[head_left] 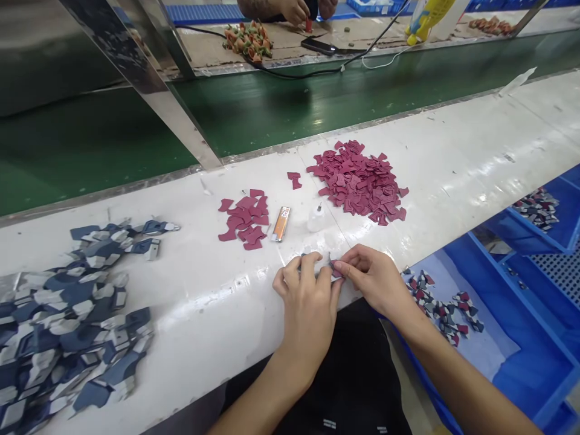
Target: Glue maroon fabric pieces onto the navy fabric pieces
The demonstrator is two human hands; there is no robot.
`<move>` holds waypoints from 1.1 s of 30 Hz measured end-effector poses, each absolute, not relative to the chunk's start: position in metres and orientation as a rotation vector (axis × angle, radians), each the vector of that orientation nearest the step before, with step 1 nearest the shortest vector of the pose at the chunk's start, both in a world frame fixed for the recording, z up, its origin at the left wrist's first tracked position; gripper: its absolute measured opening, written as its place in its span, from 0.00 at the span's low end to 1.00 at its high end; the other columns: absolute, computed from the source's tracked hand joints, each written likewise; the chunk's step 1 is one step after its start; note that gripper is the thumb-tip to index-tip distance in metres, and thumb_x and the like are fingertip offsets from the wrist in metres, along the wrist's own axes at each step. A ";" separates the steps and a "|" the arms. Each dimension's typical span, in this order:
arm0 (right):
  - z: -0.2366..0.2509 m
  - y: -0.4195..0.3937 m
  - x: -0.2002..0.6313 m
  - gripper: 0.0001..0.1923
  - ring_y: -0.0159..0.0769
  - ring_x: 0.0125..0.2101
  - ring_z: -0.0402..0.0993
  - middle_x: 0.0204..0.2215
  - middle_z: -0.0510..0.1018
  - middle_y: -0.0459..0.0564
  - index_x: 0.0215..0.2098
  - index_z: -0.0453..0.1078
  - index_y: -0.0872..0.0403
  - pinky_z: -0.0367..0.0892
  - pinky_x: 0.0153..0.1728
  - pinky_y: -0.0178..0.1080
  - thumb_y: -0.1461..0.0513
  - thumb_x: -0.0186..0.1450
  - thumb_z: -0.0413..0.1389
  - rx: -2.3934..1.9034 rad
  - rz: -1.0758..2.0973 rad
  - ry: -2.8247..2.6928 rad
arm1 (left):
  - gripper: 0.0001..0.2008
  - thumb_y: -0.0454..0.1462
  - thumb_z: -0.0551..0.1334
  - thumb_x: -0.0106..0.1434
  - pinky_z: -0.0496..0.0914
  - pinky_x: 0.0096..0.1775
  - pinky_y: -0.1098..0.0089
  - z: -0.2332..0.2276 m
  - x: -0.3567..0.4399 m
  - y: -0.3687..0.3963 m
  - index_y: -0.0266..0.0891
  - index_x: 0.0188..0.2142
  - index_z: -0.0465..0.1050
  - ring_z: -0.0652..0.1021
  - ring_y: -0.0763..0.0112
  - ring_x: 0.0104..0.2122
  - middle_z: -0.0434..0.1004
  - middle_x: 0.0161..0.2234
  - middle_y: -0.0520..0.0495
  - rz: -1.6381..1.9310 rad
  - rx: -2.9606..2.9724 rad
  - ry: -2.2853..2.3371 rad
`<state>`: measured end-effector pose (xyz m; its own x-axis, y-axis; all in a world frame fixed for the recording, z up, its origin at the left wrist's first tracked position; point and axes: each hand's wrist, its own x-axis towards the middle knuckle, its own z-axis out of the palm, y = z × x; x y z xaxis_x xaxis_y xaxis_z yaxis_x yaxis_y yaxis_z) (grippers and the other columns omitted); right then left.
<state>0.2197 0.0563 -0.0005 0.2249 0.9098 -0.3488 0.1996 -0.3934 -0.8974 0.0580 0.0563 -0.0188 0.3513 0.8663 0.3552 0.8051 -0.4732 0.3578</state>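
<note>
My left hand (310, 296) is closed over a small grey-blue piece, mostly hidden beneath the fingers at the table's near edge. Thumb and forefinger of my right hand (376, 278) pinch a small maroon piece (336, 269), which touches the piece under my left hand. Just beyond my hands stand a small clear bottle with a thin needle tip (317, 216) and an orange lighter-shaped item (281, 224). A small group of flat maroon pieces (244, 219) lies left of these, and a larger maroon heap (360, 181) lies farther back to the right.
A big pile of blue-and-white pieces (77, 320) covers the table's left end. Blue bins (534, 362) at right hold pieces with maroon parts (446, 314). A metal post (181, 121) rises by the green belt (272, 103). Across it, another person's hands (294, 11) work near a phone (319, 46).
</note>
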 end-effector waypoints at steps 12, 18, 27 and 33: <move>0.009 0.068 0.232 0.25 0.30 0.13 0.67 0.16 0.73 0.36 0.34 0.66 0.48 0.60 0.14 0.32 0.40 0.65 0.69 -1.797 1.530 -1.095 | 0.12 0.30 0.73 0.67 0.56 0.47 0.56 -0.013 0.062 0.048 0.47 0.47 0.83 0.65 0.58 0.41 0.76 0.33 0.50 0.990 2.521 1.531; 0.011 0.086 0.245 0.34 0.32 0.10 0.71 0.17 0.79 0.42 0.34 0.66 0.49 0.53 0.06 0.29 0.33 0.56 0.71 -1.780 1.821 -1.077 | 0.08 0.28 0.71 0.68 0.55 0.44 0.57 -0.010 0.059 0.050 0.44 0.41 0.83 0.66 0.62 0.37 0.76 0.30 0.52 0.953 2.605 1.461; 0.027 0.129 0.253 0.32 0.30 0.10 0.70 0.14 0.78 0.45 0.25 0.72 0.54 0.61 0.08 0.30 0.40 0.52 0.79 -1.942 2.001 -1.334 | 0.09 0.27 0.70 0.67 0.56 0.42 0.58 -0.008 0.057 0.054 0.44 0.35 0.78 0.68 0.60 0.35 0.76 0.30 0.52 0.812 2.738 1.400; 0.031 0.125 0.255 0.33 0.27 0.10 0.67 0.16 0.80 0.47 0.25 0.74 0.54 0.60 0.10 0.29 0.37 0.52 0.77 -1.814 2.017 -1.366 | 0.09 0.27 0.69 0.67 0.56 0.40 0.57 -0.009 0.057 0.054 0.43 0.34 0.77 0.70 0.59 0.35 0.76 0.29 0.50 0.810 2.792 1.378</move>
